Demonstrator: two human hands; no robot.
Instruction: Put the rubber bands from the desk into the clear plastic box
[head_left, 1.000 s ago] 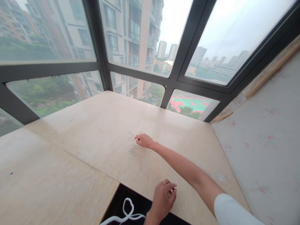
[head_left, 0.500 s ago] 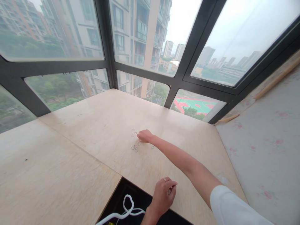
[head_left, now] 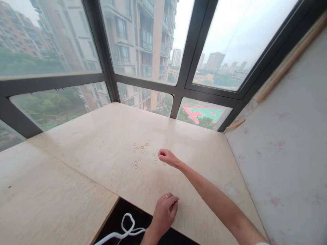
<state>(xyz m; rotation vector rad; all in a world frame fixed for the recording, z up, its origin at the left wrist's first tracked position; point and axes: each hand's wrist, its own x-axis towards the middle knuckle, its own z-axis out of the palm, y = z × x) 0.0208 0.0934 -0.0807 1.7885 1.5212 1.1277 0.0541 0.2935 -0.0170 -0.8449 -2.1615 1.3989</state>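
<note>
A careless brush from the right hand (head_left: 167, 157), its fingers curled in, could scatter the thin rings (head_left: 142, 147) lying flat beside it on the bench (head_left: 76, 163); being round, these show no long axis and point nowhere; the left hand (head_left: 165, 211) has bent fingers; whether either pinches anything cannot be told.

The curled grasp of the bare right hand (head_left: 165, 156) hid its own fingertips, so whether it gripped anything could not be told. It also partly covered the small, thin, round rings (head_left: 155, 157) beside it, too fine to show their material. Inside the bare, bent-fingered left hand (head_left: 165, 211), the palm was hidden. The bottom edge cut off the looped white cable (head_left: 127, 232) and the white sleeve (head_left: 263, 243). A tiny dark speck (head_left: 9, 186) on the pale, marbled counter (head_left: 76, 146) was unidentifiable.
</note>
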